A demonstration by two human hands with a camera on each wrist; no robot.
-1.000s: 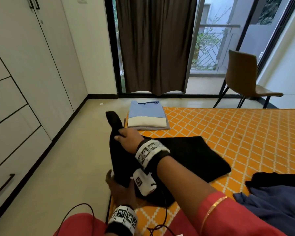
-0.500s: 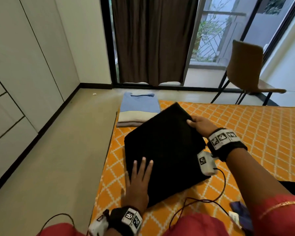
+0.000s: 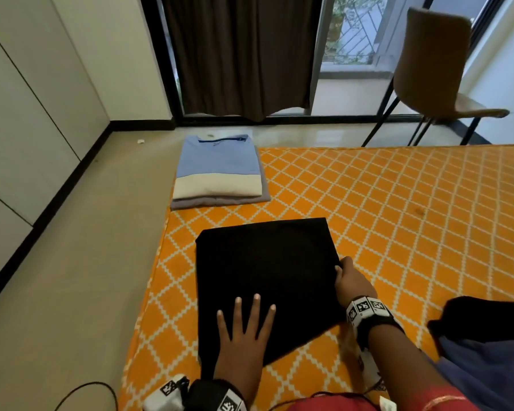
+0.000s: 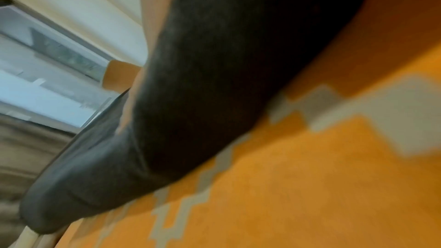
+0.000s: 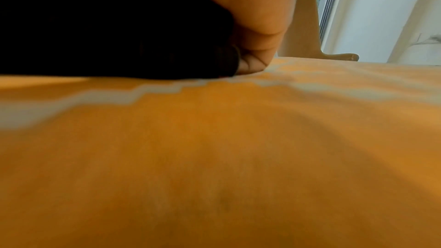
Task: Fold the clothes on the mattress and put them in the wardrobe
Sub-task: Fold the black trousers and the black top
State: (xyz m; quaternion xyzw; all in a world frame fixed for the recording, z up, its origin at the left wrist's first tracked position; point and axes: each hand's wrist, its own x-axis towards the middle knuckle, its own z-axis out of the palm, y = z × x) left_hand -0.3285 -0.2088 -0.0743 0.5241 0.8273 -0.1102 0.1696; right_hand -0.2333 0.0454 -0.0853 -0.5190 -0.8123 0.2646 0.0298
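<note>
The left hand (image 3: 244, 336) lay flat, fingers spread, pressing the near edge of the folded black cloth garment (image 3: 264, 280) at the left edge of the orange diamond-patterned mattress (image 3: 398, 221), probably to keep the fold from springing open. The right hand (image 3: 350, 283) pinched the garment's right edge, knuckles on the mattress, likely squaring it before it joined the folded blue-and-cream shirt pile (image 3: 218, 173) at the far left corner.

We see an orange mattress (image 3: 398, 221) with a white diamond pattern. At its far left corner lies a stack of folded clothes (image 3: 218, 173), overhanging the far edge. Near the left edge, closer in, a folded black garment (image 3: 267, 280) lies flat. At the near right edge sits a heap of dark clothes (image 3: 487, 345).
</note>
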